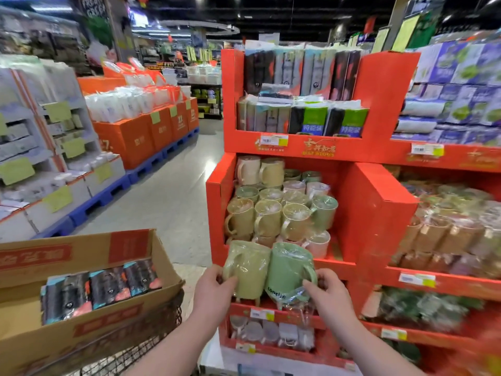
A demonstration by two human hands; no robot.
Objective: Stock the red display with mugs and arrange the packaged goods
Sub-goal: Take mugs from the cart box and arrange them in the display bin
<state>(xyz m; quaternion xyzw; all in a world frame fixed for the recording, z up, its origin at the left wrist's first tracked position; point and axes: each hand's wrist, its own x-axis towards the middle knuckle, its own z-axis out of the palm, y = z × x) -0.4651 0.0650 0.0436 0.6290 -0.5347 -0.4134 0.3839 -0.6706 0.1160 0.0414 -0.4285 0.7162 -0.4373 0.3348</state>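
Note:
A red cardboard display (376, 213) stands ahead, its middle shelf packed with wrapped mugs (271, 213) in yellow, green and pink. My left hand (214, 289) grips a plastic-wrapped yellow-green mug (248, 267) held upside down in front of the shelf's lower edge. Beside it, my right hand (325, 291) holds a wrapped green mug (287, 270) near its handle. The two mugs touch. Packaged goods (301, 118) in dark, grey and green wrappers fill the top shelf.
A cardboard box (130, 313) with several dark packets (103, 291) rests on a wire cart (151, 343) at lower left. Another red display (447, 240) of wrapped goods adjoins on the right. An aisle floor (168, 196) runs left, lined with orange boxes (141, 134) on blue pallets.

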